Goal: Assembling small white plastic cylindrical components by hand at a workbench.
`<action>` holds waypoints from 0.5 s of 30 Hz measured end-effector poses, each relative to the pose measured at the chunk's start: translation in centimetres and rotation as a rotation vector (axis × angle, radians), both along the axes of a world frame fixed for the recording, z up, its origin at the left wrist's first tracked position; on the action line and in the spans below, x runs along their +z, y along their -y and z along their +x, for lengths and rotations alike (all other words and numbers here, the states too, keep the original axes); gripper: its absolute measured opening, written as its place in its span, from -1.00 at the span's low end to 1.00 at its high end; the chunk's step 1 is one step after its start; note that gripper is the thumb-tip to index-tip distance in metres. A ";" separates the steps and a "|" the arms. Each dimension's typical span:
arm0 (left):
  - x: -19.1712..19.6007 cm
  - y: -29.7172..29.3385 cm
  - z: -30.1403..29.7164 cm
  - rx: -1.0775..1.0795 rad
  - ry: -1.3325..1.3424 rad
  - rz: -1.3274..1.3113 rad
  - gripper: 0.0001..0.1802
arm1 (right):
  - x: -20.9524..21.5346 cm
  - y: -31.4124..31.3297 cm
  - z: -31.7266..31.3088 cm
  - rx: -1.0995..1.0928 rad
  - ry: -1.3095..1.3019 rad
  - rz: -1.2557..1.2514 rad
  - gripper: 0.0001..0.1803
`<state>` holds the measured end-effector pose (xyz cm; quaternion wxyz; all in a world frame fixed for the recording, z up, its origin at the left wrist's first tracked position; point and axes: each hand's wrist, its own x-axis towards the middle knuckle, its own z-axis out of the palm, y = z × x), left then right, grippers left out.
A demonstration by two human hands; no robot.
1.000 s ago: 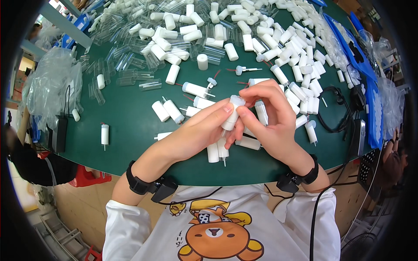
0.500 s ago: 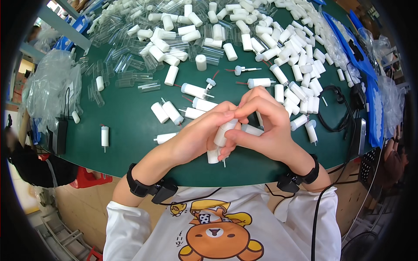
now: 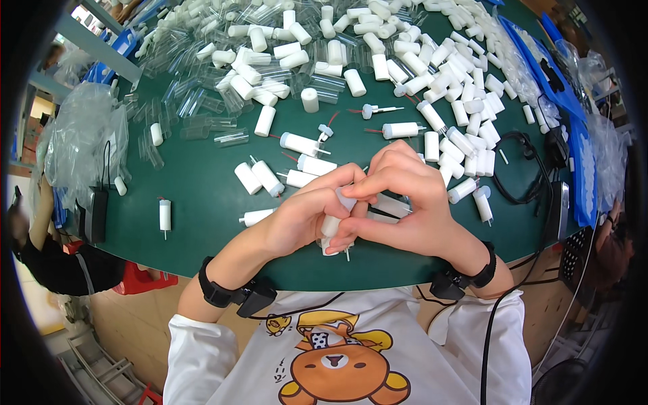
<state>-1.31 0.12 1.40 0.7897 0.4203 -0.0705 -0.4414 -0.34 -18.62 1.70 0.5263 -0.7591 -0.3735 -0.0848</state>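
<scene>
My left hand (image 3: 300, 214) is closed around a white cylinder (image 3: 331, 225) in front of me, just above the table's near edge. A pale translucent cap (image 3: 346, 200) sits at its upper end, between the fingertips of both hands. My right hand (image 3: 415, 202) is bent in from the right, fingertips at the cap and thumb beside the cylinder's lower part. Fingers hide much of the piece. Beneath the hands another white piece (image 3: 328, 249) with a thin pin partly shows. Left of them lie capped cylinders (image 3: 300, 144) with pins and red wires.
White cylinders (image 3: 354, 82) and clear tubes (image 3: 233, 137) are heaped across the far side of the green table (image 3: 202, 223). A lone wired cylinder (image 3: 165, 214) lies at the left. Plastic bags (image 3: 84, 145), a black cable (image 3: 523, 162) and blue trays (image 3: 582, 175) line the sides.
The white cylinder has shifted slightly left in my hands, and its translucent cap now shows more. My right thumb has moved down and left along it.
</scene>
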 end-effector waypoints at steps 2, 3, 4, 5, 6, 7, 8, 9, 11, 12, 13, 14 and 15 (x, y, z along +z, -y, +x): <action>-0.7 -0.4 0.2 -0.041 0.027 -0.103 -0.65 | 0.1 0.1 -0.2 -0.012 -0.012 -0.029 -0.66; -1.0 -0.5 0.3 -0.061 0.040 -0.155 -0.67 | 0.1 0.1 -0.3 -0.018 -0.018 -0.045 -0.64; -0.8 -0.3 0.3 0.002 0.017 -0.159 -0.66 | 0.1 -0.1 -0.4 -0.051 -0.036 -0.029 -0.62; -0.4 -0.1 0.2 0.065 -0.006 -0.162 -0.65 | 0.1 -0.3 -0.4 -0.084 -0.055 -0.014 -0.60; -0.2 0.0 0.0 0.131 -0.029 -0.165 -0.63 | 0.1 -0.5 -0.5 -0.115 -0.073 0.003 -0.58; -1.0 -0.5 0.3 0.070 -0.008 -0.276 -0.54 | 0.1 -0.5 -0.4 -0.127 -0.069 0.007 -0.58; -0.9 -0.4 0.3 0.128 -0.014 -0.299 -0.51 | 0.0 -0.4 -0.1 -0.139 -0.064 0.012 -0.58; -0.8 -0.1 0.2 0.184 -0.023 -0.325 -0.47 | -0.1 -0.3 0.0 -0.154 -0.061 0.014 -0.58; -0.9 -0.3 0.5 0.221 0.015 -0.397 -0.36 | -0.3 -0.1 0.2 -0.140 -0.112 0.006 -0.62; -0.8 -0.2 0.5 0.265 0.004 -0.377 -0.31 | -0.5 -0.1 0.3 -0.132 -0.137 0.004 -0.63; -0.6 -0.1 0.4 0.309 -0.006 -0.356 -0.27 | -0.7 -0.2 0.1 -0.127 -0.216 0.052 -0.68; -0.4 0.0 0.4 0.353 -0.016 -0.335 -0.22 | -0.7 -0.2 0.1 -0.132 -0.264 0.090 -0.68; -0.3 -0.1 0.5 0.346 0.017 -0.340 -0.22 | -0.6 -0.2 0.1 -0.139 -0.309 0.127 -0.69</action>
